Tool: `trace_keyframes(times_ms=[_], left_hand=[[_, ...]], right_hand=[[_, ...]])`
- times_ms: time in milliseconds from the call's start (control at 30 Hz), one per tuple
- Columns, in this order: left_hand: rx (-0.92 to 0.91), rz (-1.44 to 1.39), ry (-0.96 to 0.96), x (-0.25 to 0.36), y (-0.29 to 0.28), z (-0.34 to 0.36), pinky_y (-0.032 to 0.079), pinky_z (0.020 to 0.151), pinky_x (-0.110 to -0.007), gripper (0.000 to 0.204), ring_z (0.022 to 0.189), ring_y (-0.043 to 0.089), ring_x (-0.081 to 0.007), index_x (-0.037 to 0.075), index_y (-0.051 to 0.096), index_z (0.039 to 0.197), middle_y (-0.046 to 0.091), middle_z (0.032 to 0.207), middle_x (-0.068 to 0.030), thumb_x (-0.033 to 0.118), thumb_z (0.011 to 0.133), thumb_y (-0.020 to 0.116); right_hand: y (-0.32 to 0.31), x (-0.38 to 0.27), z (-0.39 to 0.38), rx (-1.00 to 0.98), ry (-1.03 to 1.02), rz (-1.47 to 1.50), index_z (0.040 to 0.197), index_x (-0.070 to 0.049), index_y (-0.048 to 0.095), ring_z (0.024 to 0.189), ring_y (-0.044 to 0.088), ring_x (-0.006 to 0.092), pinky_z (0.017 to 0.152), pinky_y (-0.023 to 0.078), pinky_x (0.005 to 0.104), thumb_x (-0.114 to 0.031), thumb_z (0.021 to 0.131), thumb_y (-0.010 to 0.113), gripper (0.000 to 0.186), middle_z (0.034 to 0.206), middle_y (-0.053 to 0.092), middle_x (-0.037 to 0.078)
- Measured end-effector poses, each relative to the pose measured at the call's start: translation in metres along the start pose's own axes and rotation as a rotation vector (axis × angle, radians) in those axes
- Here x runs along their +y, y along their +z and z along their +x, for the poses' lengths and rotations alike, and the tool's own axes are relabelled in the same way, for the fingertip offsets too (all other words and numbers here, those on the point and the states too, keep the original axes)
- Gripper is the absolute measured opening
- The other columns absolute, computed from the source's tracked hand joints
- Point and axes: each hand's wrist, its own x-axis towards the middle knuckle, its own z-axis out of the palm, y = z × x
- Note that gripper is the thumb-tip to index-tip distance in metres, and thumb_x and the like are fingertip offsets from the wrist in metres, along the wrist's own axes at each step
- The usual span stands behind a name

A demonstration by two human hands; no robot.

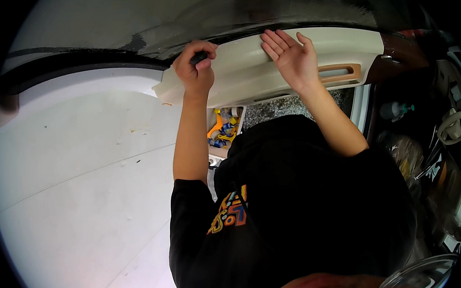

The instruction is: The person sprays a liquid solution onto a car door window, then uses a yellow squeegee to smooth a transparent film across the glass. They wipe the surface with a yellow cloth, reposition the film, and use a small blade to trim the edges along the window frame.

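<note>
My left hand (197,67) is closed in a fist around a short black handle (199,57), whose working end I cannot make out. It is above the left part of a cream door panel (236,64), close to the lower edge of a dark glass pane (191,19). My right hand (295,58) is open, palm turned up and fingers stretched out. Its fingertips lie at the panel's upper edge, near the glass. Nothing shows in that hand. A tan-framed pull handle (339,73) is set into the panel just right of my right wrist.
A broad white panel (83,153) fills the left side. Below the door panel, a door pocket or tray holds several yellow, orange and blue items (223,129). At right, inside the car, are a steering wheel (452,126), a spray bottle (394,109) and clear plastic wrapping (406,151).
</note>
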Motion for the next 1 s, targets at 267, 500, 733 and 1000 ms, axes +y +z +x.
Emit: trace_keyframes(times_ms=[267, 500, 733, 1000], left_hand=[[-0.034, -0.090, -0.041, -0.006, 0.076, 0.002, 0.037, 0.049, -0.021, 0.040, 0.051, 0.048, -0.0109, 0.001, 0.052, 0.071, 0.052, 0.060, -0.0051, 0.040, 0.085, 0.054], [-0.047, -0.076, -0.011, -0.005, 0.119, 0.000, 0.036, 0.047, -0.022, 0.046, 0.049, 0.046, -0.0103, 0.002, 0.052, 0.071, 0.051, 0.060, -0.0045, 0.047, 0.083, 0.053], [-0.042, -0.072, -0.008, -0.009, 0.183, 0.000, 0.036, 0.046, -0.023, 0.050, 0.049, 0.048, -0.0124, 0.004, 0.052, 0.071, 0.050, 0.057, -0.0041, 0.053, 0.081, 0.051], [-0.256, 0.194, -0.035, 0.002, 0.144, 0.004, 0.038, 0.044, -0.027, 0.053, 0.047, 0.050, -0.0189, 0.004, 0.053, 0.067, 0.049, 0.056, -0.0045, 0.057, 0.072, 0.055]], right_hand=[[0.002, -0.027, 0.004, 0.034, 0.077, 0.080, 0.120, 0.014, 0.026, 0.121, 0.033, 0.0394, 0.105, 0.028, 0.0437, -0.022, 0.084, 0.045, 0.054, 0.129, 0.029, 0.032], [-0.050, -0.099, -0.011, -0.141, -0.513, -1.207, 0.111, -0.002, 0.053, 0.115, 0.046, 0.0259, 0.098, 0.034, 0.0371, -0.002, 0.080, 0.042, 0.033, 0.121, 0.051, 0.012], [-0.062, -0.201, 0.015, -0.778, -1.174, -2.463, 0.123, -0.010, 0.047, 0.125, 0.035, 0.0217, 0.104, 0.024, 0.0403, -0.016, 0.078, 0.054, 0.047, 0.132, 0.042, 0.005], [-0.043, -0.173, 0.018, -1.052, -0.994, -2.564, 0.133, -0.010, 0.033, 0.128, 0.028, 0.0181, 0.108, 0.020, 0.0385, -0.035, 0.085, 0.046, 0.056, 0.139, 0.031, 0.005]])
